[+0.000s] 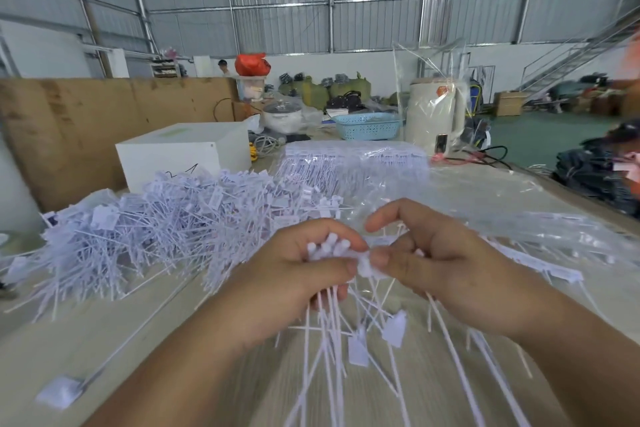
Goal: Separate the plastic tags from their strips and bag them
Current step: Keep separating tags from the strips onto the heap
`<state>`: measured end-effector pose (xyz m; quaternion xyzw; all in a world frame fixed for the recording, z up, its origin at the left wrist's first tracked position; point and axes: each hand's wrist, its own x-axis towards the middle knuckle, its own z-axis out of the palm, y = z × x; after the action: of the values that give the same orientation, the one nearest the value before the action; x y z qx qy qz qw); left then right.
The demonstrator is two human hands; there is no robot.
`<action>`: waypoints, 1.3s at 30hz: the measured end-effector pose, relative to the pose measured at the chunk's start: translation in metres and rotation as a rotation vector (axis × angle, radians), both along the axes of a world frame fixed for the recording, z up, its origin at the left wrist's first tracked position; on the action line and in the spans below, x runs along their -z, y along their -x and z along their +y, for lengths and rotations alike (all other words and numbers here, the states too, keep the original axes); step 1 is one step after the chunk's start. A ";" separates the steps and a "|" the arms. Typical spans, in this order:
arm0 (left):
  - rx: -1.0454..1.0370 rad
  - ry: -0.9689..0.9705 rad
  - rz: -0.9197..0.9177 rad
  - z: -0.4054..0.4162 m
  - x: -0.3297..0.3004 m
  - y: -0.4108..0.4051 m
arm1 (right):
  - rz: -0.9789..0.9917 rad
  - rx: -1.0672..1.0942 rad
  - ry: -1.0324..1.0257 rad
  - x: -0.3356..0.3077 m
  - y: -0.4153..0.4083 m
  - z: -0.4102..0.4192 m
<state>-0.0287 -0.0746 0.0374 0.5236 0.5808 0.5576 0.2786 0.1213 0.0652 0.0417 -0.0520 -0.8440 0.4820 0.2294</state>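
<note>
Warehouse walls of corrugated metal rise behind our pale wooden tabletop (145, 329), and we are clearly in the thick of the job rather than near its end. Our left hand (304, 270) is curled round a bundle of white plastic tags (327, 248), their blunt heads poking up between the fingers and their thin stems fanning down toward us over the tabletop. Our right hand (426, 260) meets it from the right, thumb and forefinger pinching the tag end (367, 265) at the edge of that bundle, which we judge to be the pulling-apart step. To the left, a big loose heap of tags (166, 222) covers the tabletop, and we take these as already separated, though the blur keeps us from being sure. Farther off, a flat stack of tag strips (353, 158) lies wrapped in clear plastic, seemingly untouched, so plenty remains. Clear plastic bags (502, 204) sprawl on the right, some with tags inside; whether those are finished bags we cannot tell. A white box (173, 156) and a cream kettle (433, 114) stand beyond.
</note>
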 end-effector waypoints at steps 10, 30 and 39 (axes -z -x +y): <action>0.153 -0.030 -0.018 0.001 0.003 -0.002 | 0.120 0.023 -0.058 0.011 0.010 -0.010; -0.019 -0.076 0.092 -0.007 -0.008 0.003 | 0.199 0.511 -0.193 0.000 0.010 -0.005; 0.041 -0.086 0.052 -0.004 -0.003 -0.003 | 0.055 -0.090 -0.023 0.007 0.006 -0.008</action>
<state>-0.0261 -0.0783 0.0408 0.5612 0.5524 0.5626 0.2520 0.1155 0.0577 0.0351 0.0021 -0.8442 0.4836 0.2311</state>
